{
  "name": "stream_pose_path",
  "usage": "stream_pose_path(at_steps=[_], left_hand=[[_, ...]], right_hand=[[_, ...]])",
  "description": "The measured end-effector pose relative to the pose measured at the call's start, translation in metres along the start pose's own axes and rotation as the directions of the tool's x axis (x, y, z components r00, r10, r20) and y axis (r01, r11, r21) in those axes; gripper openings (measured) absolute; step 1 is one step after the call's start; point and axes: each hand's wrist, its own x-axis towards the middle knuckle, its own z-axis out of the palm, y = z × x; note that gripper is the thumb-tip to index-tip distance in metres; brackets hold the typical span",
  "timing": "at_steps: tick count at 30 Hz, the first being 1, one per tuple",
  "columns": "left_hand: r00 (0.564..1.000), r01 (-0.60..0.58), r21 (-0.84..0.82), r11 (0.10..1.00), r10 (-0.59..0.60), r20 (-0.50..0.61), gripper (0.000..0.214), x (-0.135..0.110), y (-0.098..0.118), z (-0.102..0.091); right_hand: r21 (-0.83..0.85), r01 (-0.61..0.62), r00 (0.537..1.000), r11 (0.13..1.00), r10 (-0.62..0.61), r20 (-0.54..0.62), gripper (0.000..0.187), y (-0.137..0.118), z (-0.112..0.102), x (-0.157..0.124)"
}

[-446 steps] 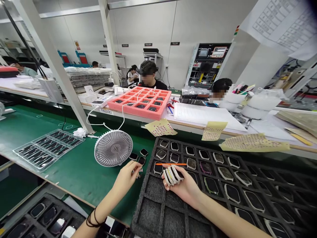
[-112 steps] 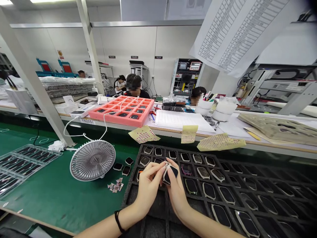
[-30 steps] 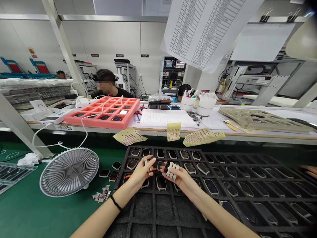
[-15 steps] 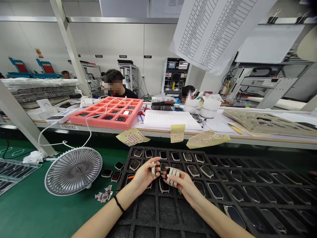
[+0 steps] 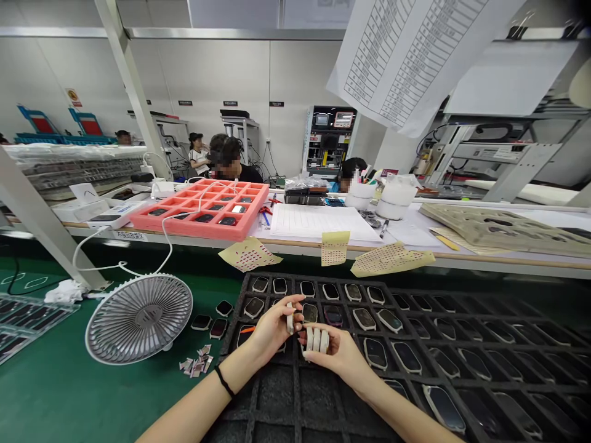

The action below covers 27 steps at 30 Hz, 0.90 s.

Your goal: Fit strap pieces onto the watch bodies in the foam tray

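My left hand [image 5: 276,324] now pinches one white plastic piece [image 5: 290,318], separate from the row of white pieces [image 5: 315,339] my right hand [image 5: 337,355] still grips above the foam tray [image 5: 295,400].

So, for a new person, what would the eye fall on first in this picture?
The coral-pink foam tray on the far bench stands out first. Then the black foam tray in front, where the left hand and right hand meet. The round grey fan sits left of it.
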Motion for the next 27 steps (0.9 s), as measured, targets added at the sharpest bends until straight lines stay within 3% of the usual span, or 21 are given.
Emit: stream_pose_path(at_steps=[5, 8, 11, 15, 22, 27], left_hand=[[1.000, 0.000, 0.018, 1.000, 0.000, 0.003, 0.035, 0.000, 0.000, 0.000], [1.000, -0.001, 0.021, 1.000, 0.001, -0.001, 0.034, 0.000, 0.000, 0.001], [1.000, 0.002, 0.019, 1.000, -0.002, -0.002, 0.034, 0.000, 0.002, 0.002], [1.000, 0.007, 0.015, 1.000, -0.007, -0.004, 0.035, 0.001, 0.002, 0.002], [1.000, 0.000, 0.012, 1.000, 0.000, 0.004, 0.034, 0.001, 0.001, -0.001], [1.000, -0.001, 0.004, 1.000, 0.001, 0.016, 0.035, 0.001, 0.001, -0.002]], right_hand=[[-0.088, 0.050, 0.999, 0.995, -0.049, 0.015, 0.054, 0.000, -0.001, -0.001], [-0.331, 0.153, 0.987, 0.931, -0.163, -0.004, 0.046, -0.003, -0.001, -0.005], [-0.577, 0.322, 0.930, 0.750, -0.364, 0.046, 0.044, -0.004, -0.001, -0.010], [-0.657, 0.503, 0.825, 0.561, -0.540, 0.170, 0.046, -0.001, -0.002, -0.014], [-0.699, 0.628, 0.700, 0.343, -0.642, 0.314, 0.050, 0.000, -0.002, -0.016], [-0.704, 0.655, 0.669, 0.274, -0.643, 0.373, 0.052, -0.001, -0.002, -0.017]])
